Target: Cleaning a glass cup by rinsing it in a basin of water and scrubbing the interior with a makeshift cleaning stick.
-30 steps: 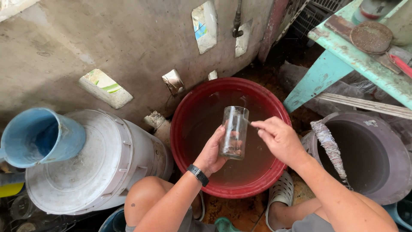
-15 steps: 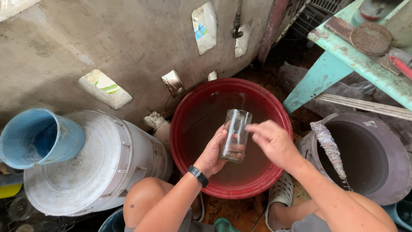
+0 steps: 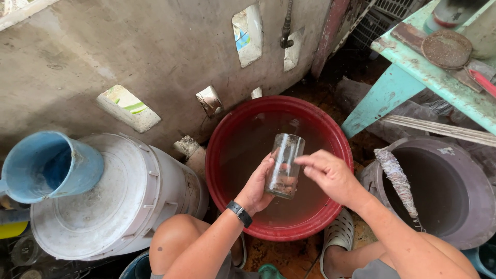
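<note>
A clear drinking glass (image 3: 284, 165) stands upright in the air over the middle of a round red basin (image 3: 330, 134), its rim toward the far wall and a little brownish water or residue showing near its bottom. The left hand (image 3: 257, 185) grasps it from the left and below, fingers wrapped round the lower part, a dark watch (image 3: 240, 213) on that wrist. The right hand (image 3: 330, 175) comes in from the right with its fingers loosely curled, their tips touching or just beside the glass's side; it holds nothing of its own that I can see. The basin sits on the wet, rust-brown floor (image 3: 279, 256) between the person's bare knees and holds murky brown water. Left of it lies a white plastic bucket (image 3: 113, 201) on its side, with a light blue pail (image 3: 46, 165) resting against it further left. To the right stands a dark grey tub (image 3: 454, 196) with a frayed strip of whitish cloth (image 3: 398, 178) draped over its near rim. Beyond the basin rises a rough concrete wall (image 3: 155, 51) with small openings, and at the far right a turquoise bench (image 3: 413, 72) carries a rusty round lid (image 3: 447, 49).
</note>
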